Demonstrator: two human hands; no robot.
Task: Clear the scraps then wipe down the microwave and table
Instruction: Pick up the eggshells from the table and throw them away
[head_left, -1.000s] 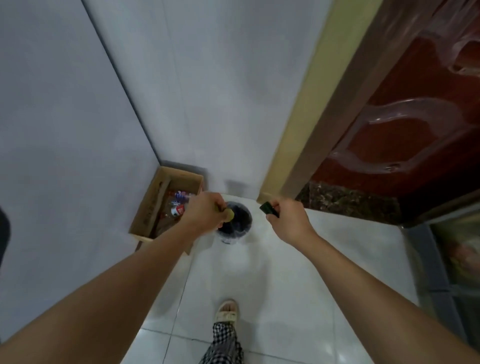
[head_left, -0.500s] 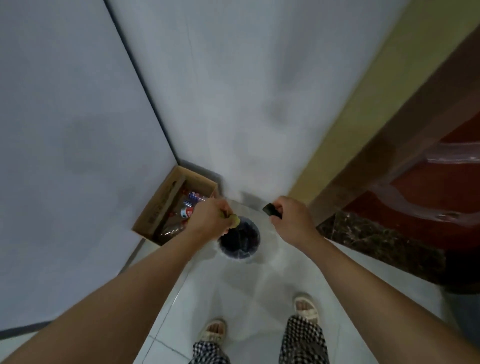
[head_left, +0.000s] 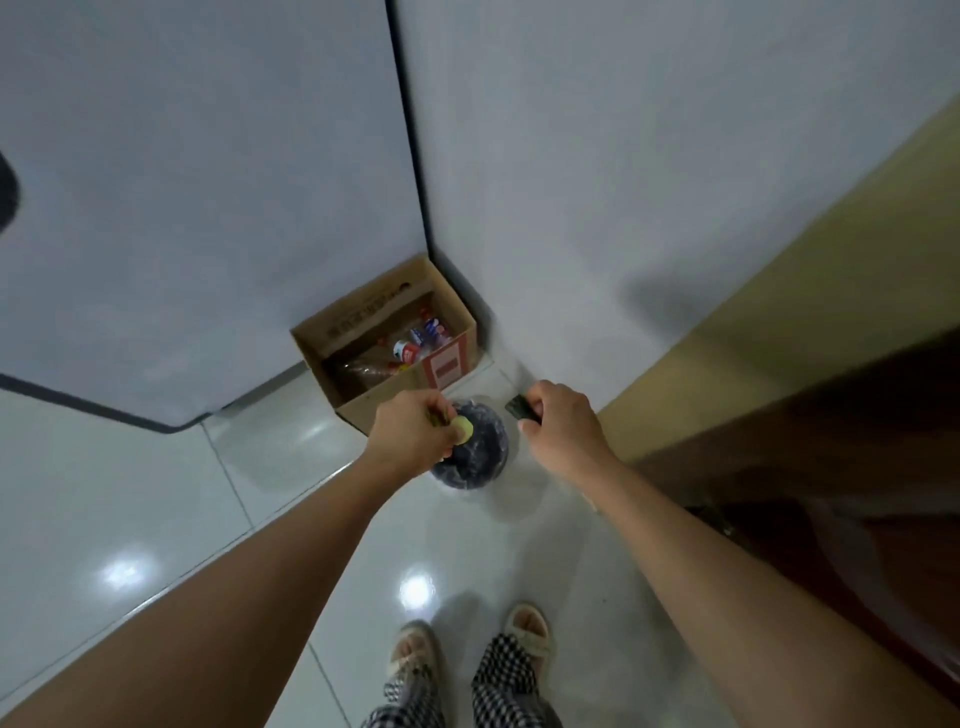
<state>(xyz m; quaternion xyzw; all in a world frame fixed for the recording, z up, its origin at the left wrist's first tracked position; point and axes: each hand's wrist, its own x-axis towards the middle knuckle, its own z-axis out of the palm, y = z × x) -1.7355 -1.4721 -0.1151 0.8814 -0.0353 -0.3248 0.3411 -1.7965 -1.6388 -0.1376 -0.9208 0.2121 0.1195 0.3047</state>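
Observation:
A small round bin with a dark liner (head_left: 480, 454) stands on the white tiled floor in the wall corner. My left hand (head_left: 413, 434) hovers over the bin's left rim, fingers closed on a yellowish scrap (head_left: 461, 429) that pokes out toward the bin. My right hand (head_left: 558, 426) is just right of the bin, above the floor, closed on a small dark scrap (head_left: 522, 407) whose end sticks out at the top left of the fist.
An open cardboard box (head_left: 387, 332) holding plastic bottles sits against the wall, touching the bin's far-left side. A dark wooden door and its yellowish frame (head_left: 779, 332) rise on the right. My sandalled feet (head_left: 470, 647) stand on the tiles below the bin.
The view has swung and I have stepped closer, both feet now side by side. Both hands stay over the bin, still holding their scraps.

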